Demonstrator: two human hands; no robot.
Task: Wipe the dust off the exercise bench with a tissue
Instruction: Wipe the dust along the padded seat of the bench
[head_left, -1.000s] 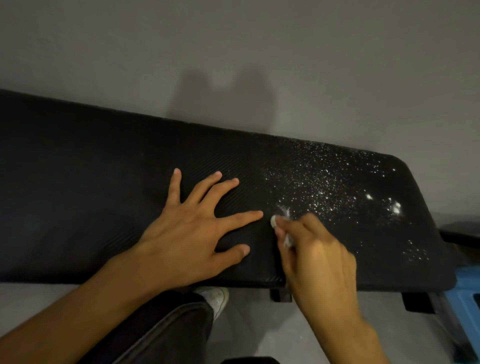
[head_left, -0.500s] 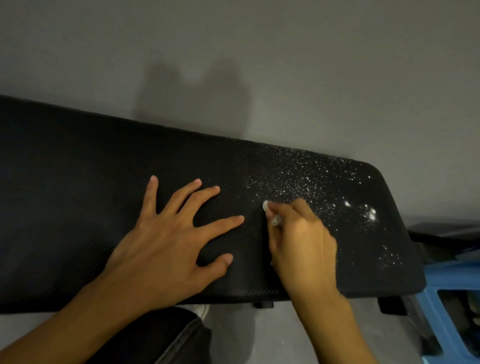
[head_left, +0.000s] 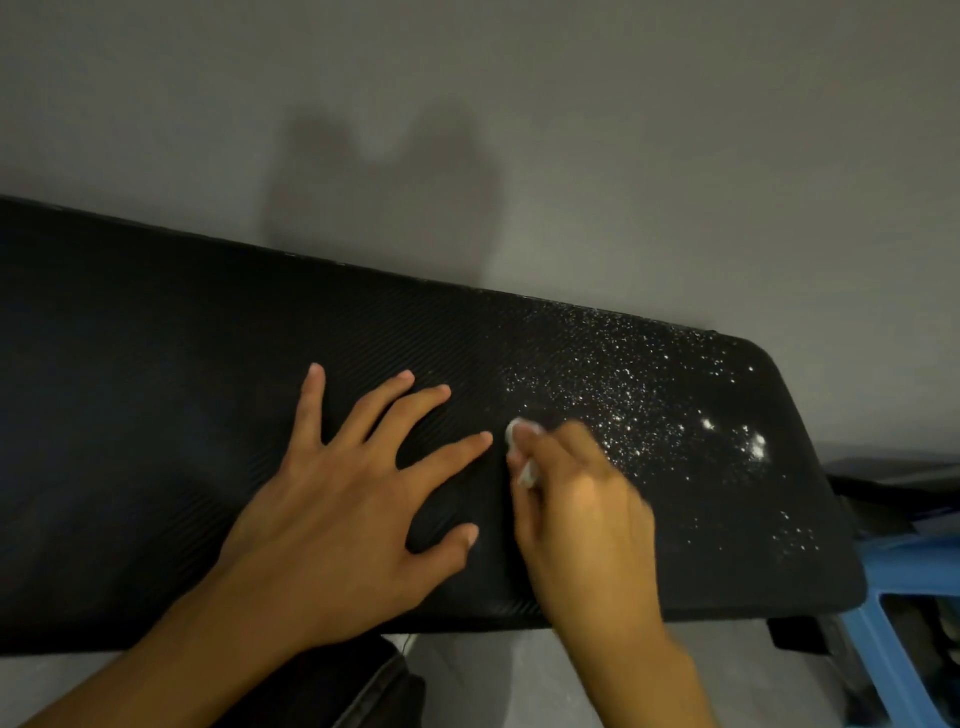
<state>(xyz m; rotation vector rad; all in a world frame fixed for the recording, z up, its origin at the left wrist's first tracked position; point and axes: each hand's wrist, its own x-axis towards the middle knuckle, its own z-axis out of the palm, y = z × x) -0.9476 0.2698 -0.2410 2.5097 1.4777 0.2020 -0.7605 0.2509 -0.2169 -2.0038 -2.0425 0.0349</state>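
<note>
Pinching a small wadded tissue (head_left: 523, 441) against the exercise bench (head_left: 156, 415), the right hand (head_left: 582, 519) works at the dust's left edge. Flat and splayed, the left hand (head_left: 353, 493) braces nearby. White dust (head_left: 649, 395) covers the right end; I judge most wiping remains.

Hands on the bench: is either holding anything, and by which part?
The right hand pinches a wadded tissue in its fingertips, its far end poking out; the left hand lies flat on the bench, empty.

The left grip (head_left: 337, 519), nails short, and right grip (head_left: 582, 525) are bare, forearms too. A dark trouser leg (head_left: 374, 693) shows a stitched seam.
</note>
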